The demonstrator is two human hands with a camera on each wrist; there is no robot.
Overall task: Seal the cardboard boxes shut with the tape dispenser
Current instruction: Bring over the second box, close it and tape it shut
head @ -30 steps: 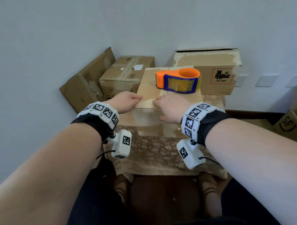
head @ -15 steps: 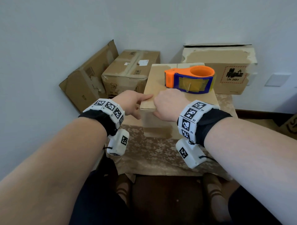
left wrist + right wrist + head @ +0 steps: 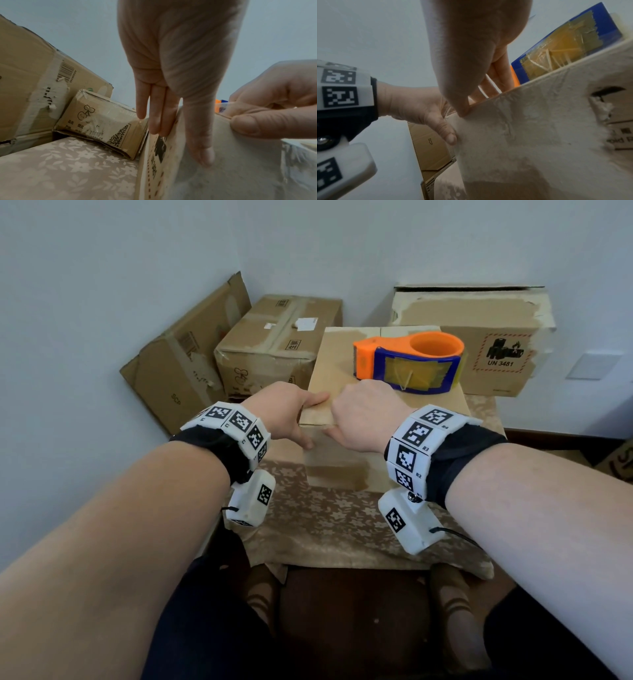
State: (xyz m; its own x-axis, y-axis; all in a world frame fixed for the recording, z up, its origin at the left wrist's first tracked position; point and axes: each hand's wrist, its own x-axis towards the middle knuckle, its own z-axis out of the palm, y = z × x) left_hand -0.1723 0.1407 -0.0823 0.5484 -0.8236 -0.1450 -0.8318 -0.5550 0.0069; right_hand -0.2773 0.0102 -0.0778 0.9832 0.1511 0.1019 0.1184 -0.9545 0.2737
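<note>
A brown cardboard box [image 3: 337, 364] stands on the cloth-covered table, flaps down. The orange and blue tape dispenser [image 3: 411, 361] lies on the far right of its top, untouched. My left hand [image 3: 284, 416] is at the box's near left corner. Its fingers [image 3: 155, 115] lie straight along the left side, the thumb flat on the front face [image 3: 240, 169]. My right hand [image 3: 366, 412] pinches the near top edge just right of it, fingers curled over the top and thumb [image 3: 245, 125] on the front. The dispenser [image 3: 565, 44] shows above the edge in the right wrist view.
A taped box [image 3: 274, 340] and a box leaning on the wall [image 3: 181, 364] sit at the back left. A larger box with a UN 3481 label [image 3: 479, 337] stands at the back right. The floral tablecloth [image 3: 342, 525] shows in front of the box.
Both hands have slid from the box's top back to its near edge, and the thumbs now lie on the front face. The dispenser has stayed where it was on the box.
</note>
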